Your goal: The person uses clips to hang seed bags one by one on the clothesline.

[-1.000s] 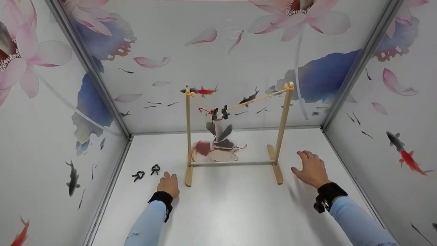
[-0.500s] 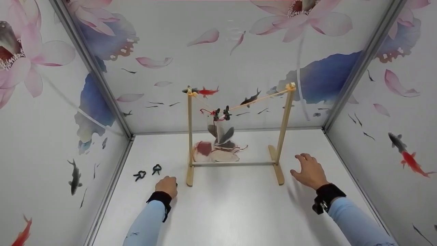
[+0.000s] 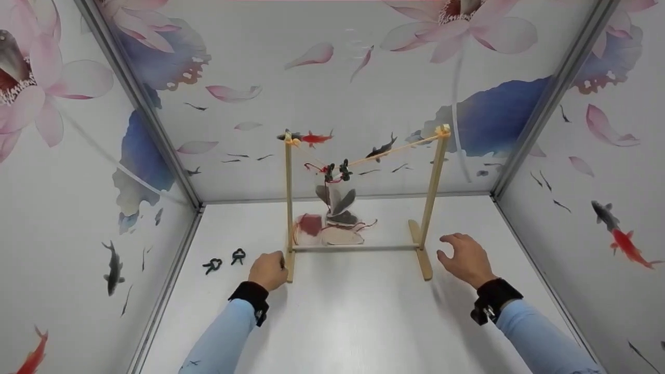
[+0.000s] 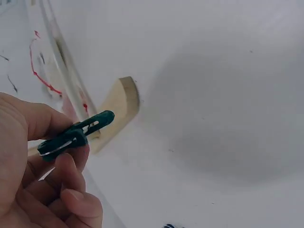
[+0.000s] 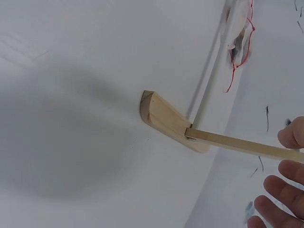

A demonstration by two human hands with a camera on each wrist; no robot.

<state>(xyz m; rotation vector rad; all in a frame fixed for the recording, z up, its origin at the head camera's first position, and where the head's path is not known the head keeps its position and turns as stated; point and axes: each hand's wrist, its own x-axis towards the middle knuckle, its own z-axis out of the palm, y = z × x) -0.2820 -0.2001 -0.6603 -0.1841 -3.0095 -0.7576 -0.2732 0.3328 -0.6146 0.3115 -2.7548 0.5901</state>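
My left hand [image 3: 268, 270], beside the left foot of a wooden stand [image 3: 430, 192], pinches a dark green clothespin [image 4: 78, 134] between thumb and fingers. Only a dark sliver of it shows in the head view. My right hand [image 3: 466, 259] is held to the right of the stand with loosely bent fingers and nothing in them. A yellow cord [image 3: 395, 151] sags between the two posts. From it hangs a translucent pouch [image 3: 336, 200] with grey leaf shapes, held by two dark clothespins [image 3: 345, 170]. Small pouches with red strings, one reddish [image 3: 310, 225], lie below on the table.
Two dark clothespins, one nearer the wall [image 3: 212, 266] and one nearer my hand [image 3: 238, 256], lie on the white table [image 3: 353, 317] at left. A pale crossbar [image 3: 356, 248] joins the stand's feet. Printed walls [image 3: 270, 62] with metal corner strips enclose three sides.
My left hand first draws back slightly with its fingers closing, then moves right to the stand's left foot with a clothespin. My right hand shifts slightly left toward the stand.
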